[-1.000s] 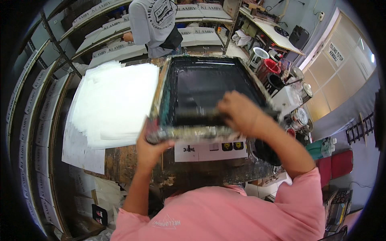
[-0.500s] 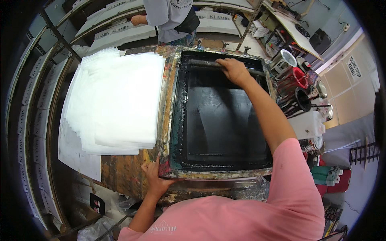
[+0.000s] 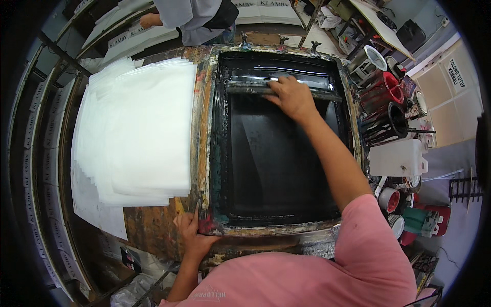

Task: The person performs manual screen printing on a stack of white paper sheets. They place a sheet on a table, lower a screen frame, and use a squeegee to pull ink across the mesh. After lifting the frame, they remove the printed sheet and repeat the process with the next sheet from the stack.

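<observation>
A big screen-printing frame [image 3: 215, 153] with a black inked mesh lies flat on the worn wooden table. My right hand [image 3: 292, 97] reaches to its far end and grips a long squeegee [image 3: 245, 88] lying across the mesh. My left hand [image 3: 192, 231] holds the frame's near left corner, fingers curled on the stained edge.
A thick stack of white sheets [image 3: 138, 133] lies left of the frame. Red and black ink tubs [image 3: 386, 97] and a white jug [image 3: 396, 157] crowd the right side. Another person in a grey top [image 3: 192, 18] stands at the far side by shelves of printed sheets.
The raised frame came down flat on the table. My right hand left the near edge and went to the far end, closing on the squeegee. My left hand stays at the near left corner.
</observation>
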The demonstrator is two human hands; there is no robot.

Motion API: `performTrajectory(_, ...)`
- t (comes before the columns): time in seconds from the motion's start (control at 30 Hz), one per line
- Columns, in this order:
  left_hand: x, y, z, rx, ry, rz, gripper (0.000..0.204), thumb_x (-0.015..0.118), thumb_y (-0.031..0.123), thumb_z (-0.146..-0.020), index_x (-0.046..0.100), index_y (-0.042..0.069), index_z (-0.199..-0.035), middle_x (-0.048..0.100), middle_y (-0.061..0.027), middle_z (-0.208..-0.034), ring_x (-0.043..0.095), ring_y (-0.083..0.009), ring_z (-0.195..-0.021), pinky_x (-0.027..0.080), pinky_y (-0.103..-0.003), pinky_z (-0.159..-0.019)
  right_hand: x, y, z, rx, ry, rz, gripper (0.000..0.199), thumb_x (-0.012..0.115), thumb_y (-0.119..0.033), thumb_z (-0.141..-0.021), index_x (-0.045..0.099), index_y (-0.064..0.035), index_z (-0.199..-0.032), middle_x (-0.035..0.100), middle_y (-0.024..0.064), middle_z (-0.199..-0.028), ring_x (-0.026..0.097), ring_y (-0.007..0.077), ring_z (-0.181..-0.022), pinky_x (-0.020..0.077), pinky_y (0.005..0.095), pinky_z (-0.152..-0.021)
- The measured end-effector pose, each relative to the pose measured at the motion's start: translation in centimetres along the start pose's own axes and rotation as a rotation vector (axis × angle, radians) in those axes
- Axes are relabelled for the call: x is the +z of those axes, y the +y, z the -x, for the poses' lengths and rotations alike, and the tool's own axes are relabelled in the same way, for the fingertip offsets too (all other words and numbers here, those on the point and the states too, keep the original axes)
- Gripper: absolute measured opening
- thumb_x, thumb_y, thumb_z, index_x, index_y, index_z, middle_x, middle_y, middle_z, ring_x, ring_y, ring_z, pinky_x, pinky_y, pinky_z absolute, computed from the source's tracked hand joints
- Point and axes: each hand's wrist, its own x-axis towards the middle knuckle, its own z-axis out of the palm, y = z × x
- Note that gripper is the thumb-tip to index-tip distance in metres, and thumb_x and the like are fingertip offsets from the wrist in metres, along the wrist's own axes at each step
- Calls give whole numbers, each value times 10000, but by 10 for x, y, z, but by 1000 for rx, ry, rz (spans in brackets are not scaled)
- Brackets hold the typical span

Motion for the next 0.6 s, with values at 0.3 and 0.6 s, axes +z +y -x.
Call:
performTrajectory(0.3, 5, -2, 7, -16, 49, 61, 1113, 1005, 514, -459, 677, 15, -1399, 555, -85, -1044, 492, -317, -1046, 331, -481, -1023, -89, -118, 190, 20, -162, -141, 534, 878, -341, -777, 704, -119, -1231, 666, 70, -1044, 658, 301, -980, 599, 431, -773)
performTrajectory(0.6, 0, 10, 5, -24, 137, 161, 975, 1032, 482, -528, 718, 25, -1330, 608, -86, -1100, 529, -303, -1145, 325, -462, -1069, -159, -157, 221, -3, -290, -165, 433, 689, -464, -969, 629, -80, -1159, 642, 146, -1097, 691, 357, -990, 603, 480, -751)
